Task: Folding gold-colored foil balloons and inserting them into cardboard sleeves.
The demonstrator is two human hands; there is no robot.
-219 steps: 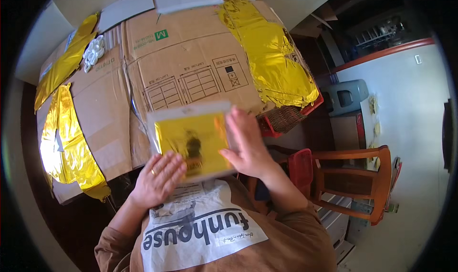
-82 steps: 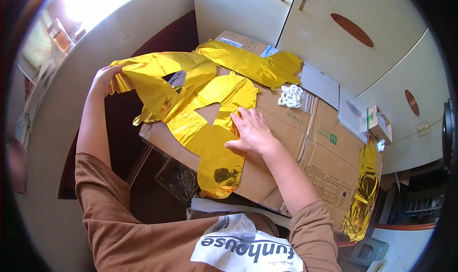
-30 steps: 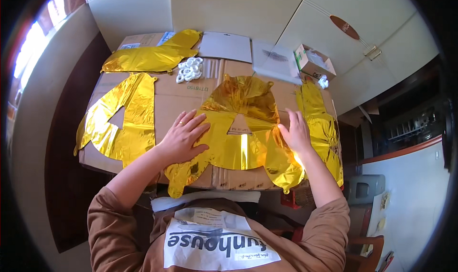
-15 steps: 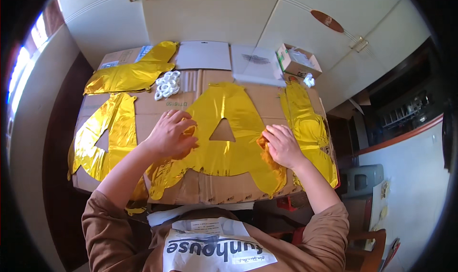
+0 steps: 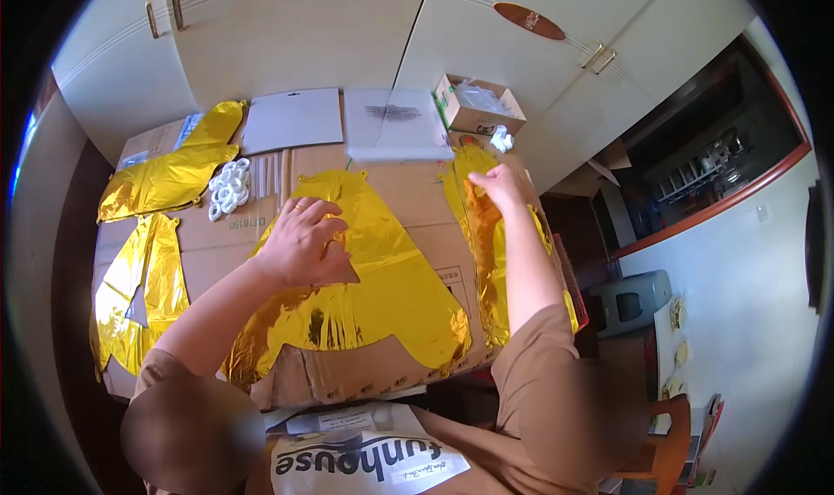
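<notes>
I log my left hand (image 5: 304,241) curled over a two-legged gold foil piece (image 5: 378,265), grip unclear, and my right hand (image 5: 499,188) pinching a long gold foil piece (image 5: 488,273) along the cardboard's (image 5: 430,204) right edge. Two-legged piece: flat, feet at the near edge, cardboard strip showing on its right. Far edge: white panel (image 5: 295,120); open box (image 5: 480,108), right corner.

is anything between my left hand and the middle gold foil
Nothing visible: the left hand is over the middle foil, though I can't tell how firmly they touch, if at all. The white rings lie off to the left.
</notes>
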